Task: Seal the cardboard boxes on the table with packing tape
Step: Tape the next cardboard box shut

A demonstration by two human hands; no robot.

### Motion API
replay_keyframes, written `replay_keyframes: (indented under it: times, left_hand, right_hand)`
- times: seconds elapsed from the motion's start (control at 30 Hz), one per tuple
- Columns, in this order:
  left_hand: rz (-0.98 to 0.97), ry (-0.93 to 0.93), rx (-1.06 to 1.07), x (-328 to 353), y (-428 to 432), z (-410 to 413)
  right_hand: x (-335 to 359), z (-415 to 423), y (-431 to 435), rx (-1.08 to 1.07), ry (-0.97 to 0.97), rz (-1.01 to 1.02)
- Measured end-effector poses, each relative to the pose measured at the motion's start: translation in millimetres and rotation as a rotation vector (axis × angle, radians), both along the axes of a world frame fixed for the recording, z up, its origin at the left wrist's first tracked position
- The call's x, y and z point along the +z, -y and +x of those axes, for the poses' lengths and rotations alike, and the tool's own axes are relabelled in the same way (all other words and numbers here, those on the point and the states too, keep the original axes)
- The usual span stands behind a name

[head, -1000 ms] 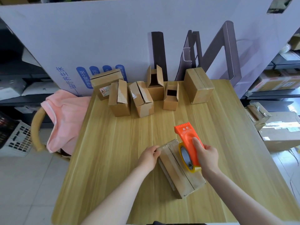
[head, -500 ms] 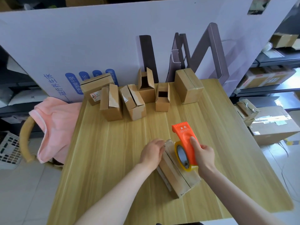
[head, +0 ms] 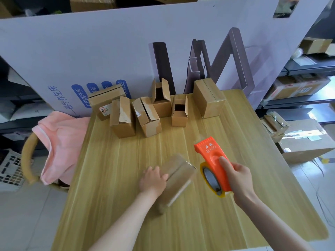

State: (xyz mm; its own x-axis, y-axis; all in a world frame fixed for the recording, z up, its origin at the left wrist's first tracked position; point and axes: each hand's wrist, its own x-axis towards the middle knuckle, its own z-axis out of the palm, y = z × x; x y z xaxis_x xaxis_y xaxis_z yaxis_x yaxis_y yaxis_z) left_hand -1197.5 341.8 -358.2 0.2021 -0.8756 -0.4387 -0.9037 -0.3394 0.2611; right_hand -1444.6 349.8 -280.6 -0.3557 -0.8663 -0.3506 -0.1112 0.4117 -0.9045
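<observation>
A small cardboard box (head: 176, 178), blurred by motion, lies on the wooden table (head: 117, 178) in front of me. My left hand (head: 153, 181) grips its left end. My right hand (head: 239, 180) holds an orange tape dispenser (head: 213, 160) with a roll of clear tape, just right of the box and apart from it. Several more small cardboard boxes (head: 123, 117) stand in a row at the table's far side, some with open flaps (head: 161, 98), one closed at the right (head: 208, 97).
A large white printed cardboard sheet (head: 108, 51) stands upright behind the table. A pink cloth (head: 59, 140) hangs over a chair at the left. Shelves and big cartons (head: 304, 140) fill the right side. A white plastic crate (head: 9, 167) sits at the far left.
The box has turned and shifted left under my left hand. The tape dispenser has lifted off the box and moved to its right.
</observation>
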Motion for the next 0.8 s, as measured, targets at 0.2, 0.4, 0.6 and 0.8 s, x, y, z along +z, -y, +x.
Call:
replay_keyframes:
  times: [0.2,0.4,0.6,0.8]
  left_hand:
    - [-0.106,-0.122,0.247,17.2,-16.6,19.2]
    - [-0.077,-1.014,0.510,96.4,18.7,2.0]
    - [-0.168,-1.094,0.431,116.3,26.7,-2.5]
    - [-0.287,-0.920,0.474,108.6,33.5,0.1]
  right_hand:
    - [10.4,16.8,-3.0,0.204,-0.011,-0.011]
    - [23.7,28.6,1.3,0.368,-0.039,-0.070]
    - [29.1,37.9,2.8,0.454,-0.152,-0.087]
    - [36.4,45.9,1.5,0.492,-0.222,-0.079]
